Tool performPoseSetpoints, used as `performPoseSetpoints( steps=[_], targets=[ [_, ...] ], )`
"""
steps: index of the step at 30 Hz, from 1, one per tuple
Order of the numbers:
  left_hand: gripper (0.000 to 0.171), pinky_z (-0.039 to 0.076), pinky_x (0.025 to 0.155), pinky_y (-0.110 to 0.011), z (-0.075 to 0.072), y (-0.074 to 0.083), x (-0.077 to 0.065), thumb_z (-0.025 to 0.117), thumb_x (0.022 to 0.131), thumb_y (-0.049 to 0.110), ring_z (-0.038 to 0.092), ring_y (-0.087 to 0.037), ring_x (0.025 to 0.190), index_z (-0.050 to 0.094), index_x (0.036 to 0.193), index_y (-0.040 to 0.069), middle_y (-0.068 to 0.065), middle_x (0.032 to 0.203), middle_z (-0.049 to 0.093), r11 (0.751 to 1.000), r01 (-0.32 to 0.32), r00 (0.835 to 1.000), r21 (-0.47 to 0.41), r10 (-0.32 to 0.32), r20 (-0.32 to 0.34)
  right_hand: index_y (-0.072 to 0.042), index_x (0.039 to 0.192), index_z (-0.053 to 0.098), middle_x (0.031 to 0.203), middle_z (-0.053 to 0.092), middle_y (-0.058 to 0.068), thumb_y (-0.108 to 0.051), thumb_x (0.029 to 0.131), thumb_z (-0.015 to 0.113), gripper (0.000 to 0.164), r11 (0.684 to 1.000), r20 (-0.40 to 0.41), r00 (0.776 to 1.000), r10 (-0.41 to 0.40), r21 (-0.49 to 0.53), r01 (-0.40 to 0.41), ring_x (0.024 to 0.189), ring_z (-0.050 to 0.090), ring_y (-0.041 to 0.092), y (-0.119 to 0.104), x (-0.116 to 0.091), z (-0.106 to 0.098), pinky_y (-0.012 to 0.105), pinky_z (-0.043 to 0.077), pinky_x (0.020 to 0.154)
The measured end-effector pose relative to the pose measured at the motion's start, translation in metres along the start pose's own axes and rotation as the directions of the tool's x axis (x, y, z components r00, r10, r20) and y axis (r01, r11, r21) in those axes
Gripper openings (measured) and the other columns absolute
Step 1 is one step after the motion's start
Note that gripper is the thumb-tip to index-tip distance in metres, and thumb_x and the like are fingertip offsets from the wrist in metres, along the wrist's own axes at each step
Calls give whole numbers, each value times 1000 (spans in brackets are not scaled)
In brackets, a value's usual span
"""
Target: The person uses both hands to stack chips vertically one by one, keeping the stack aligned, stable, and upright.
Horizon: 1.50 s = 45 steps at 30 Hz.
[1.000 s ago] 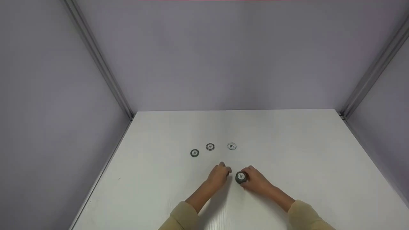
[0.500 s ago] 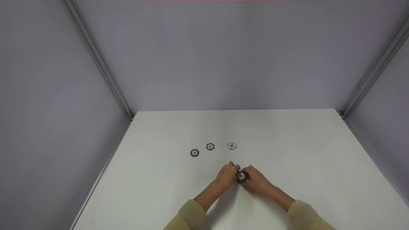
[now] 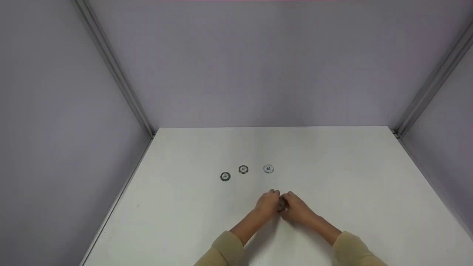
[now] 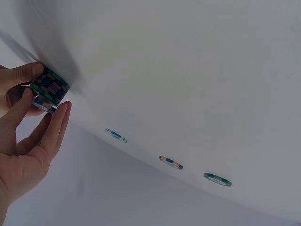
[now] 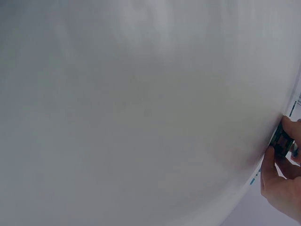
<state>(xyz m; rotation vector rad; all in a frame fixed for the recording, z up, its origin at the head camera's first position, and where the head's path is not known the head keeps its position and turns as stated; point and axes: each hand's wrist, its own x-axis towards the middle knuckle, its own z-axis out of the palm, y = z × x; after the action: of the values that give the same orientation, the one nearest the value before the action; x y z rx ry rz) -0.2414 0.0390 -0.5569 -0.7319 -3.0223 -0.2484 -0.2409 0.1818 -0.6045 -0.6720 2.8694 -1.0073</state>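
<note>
My right hand [image 3: 297, 210] grips a stack of poker chips [image 3: 282, 204] by its sides, low over the white table. In the left wrist view the stack [image 4: 51, 86] shows dark edges with green, brown and purple blocks. Thumb and fingers of my left hand [image 3: 266, 204] pinch a single poker chip [image 4: 43, 104] with blue, tan and white edge marks, right at one end of the stack. From the head view, the left fingers cover most of the stack's top. The right wrist view catches the stack [image 5: 281, 140] between fingers at its right edge.
Three single chips lie flat beyond the hands: a green-edged chip [image 3: 225, 176], a dark-and-white chip [image 3: 243, 169] and a pale chip [image 3: 268, 169]. Grey panels [image 3: 273, 66] enclose the white table [image 3: 351, 166] at the back and both sides.
My left hand has moved right, from a gap beside the stack to its top, bringing its chip against it. The right hand has stayed in place, and the three loose chips have not moved.
</note>
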Motion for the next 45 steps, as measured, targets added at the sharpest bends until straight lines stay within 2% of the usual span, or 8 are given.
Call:
performPoseSetpoints(
  steps=[4, 11, 17, 22, 28, 31, 41, 45],
  targets=[
    [21, 48, 62, -19, 3, 5, 1, 68, 83, 16, 59, -13, 72, 59, 97, 4, -5, 80, 56, 1000, 14, 1000, 19, -14, 0, 3, 112, 55, 91, 48, 1, -8, 77, 72, 40, 1000, 4, 1000, -6, 12, 6, 83, 50, 15, 0, -2, -1, 36, 47, 76],
    [23, 47, 56, -20, 6, 11, 1, 71, 80, 18, 57, -12, 65, 59, 95, 6, -3, 76, 56, 996, 27, 998, 81, -22, -58, 6, 112, 55, 94, 49, 4, -2, 77, 71, 39, 998, 0, 1000, -22, 52, 22, 87, 52, 18, 0, -2, -1, 37, 47, 77],
    [23, 46, 57, -20, 7, 13, 2, 73, 78, 23, 54, -11, 66, 58, 91, 9, -1, 76, 54, 995, 71, 997, 73, -68, -41, 5, 109, 56, 92, 49, 3, 0, 76, 71, 36, 998, -17, 998, -53, 20, 53, 83, 51, 17, 0, -1, 0, 36, 47, 74],
    [23, 47, 59, -20, 8, 12, -1, 71, 80, 23, 55, -11, 68, 59, 91, 8, -2, 78, 55, 994, 73, 997, 77, -71, -32, 5, 107, 57, 93, 50, 4, 0, 76, 70, 35, 999, -23, 998, -50, 2, 50, 83, 51, 18, -1, 0, 2, 37, 47, 74],
    [20, 46, 58, -20, 12, 8, -4, 70, 81, 21, 56, -14, 68, 59, 85, 5, -3, 75, 53, 998, 56, 993, 25, -53, -104, 3, 108, 57, 89, 47, 0, -1, 76, 69, 34, 998, -16, 998, -60, -36, 60, 78, 47, 14, -1, -1, 2, 31, 46, 69],
    [21, 46, 58, -20, 14, 7, -4, 72, 79, 21, 57, -16, 68, 59, 80, 4, -4, 72, 52, 998, 66, 990, 0, -65, -125, 2, 106, 57, 88, 46, -1, 0, 75, 69, 33, 997, -27, 997, -69, -45, 68, 78, 47, 13, -1, -1, 2, 30, 46, 68],
    [19, 45, 59, -20, 11, 15, 2, 72, 79, 21, 56, -13, 69, 62, 79, 5, -2, 70, 54, 988, 153, 988, 7, -153, -27, 1, 103, 57, 89, 48, 0, -1, 75, 71, 31, 999, -33, 998, -47, -16, 46, 81, 50, 15, -1, 0, 2, 32, 47, 72],
    [17, 45, 56, -20, 12, 18, 4, 72, 78, 19, 54, -11, 64, 62, 75, 6, -1, 67, 55, 982, 187, 982, -16, -187, -28, 1, 106, 56, 91, 48, 1, -1, 76, 69, 33, 999, -28, 998, -51, -12, 51, 83, 50, 15, -2, -1, 1, 33, 47, 74]
  ],
)
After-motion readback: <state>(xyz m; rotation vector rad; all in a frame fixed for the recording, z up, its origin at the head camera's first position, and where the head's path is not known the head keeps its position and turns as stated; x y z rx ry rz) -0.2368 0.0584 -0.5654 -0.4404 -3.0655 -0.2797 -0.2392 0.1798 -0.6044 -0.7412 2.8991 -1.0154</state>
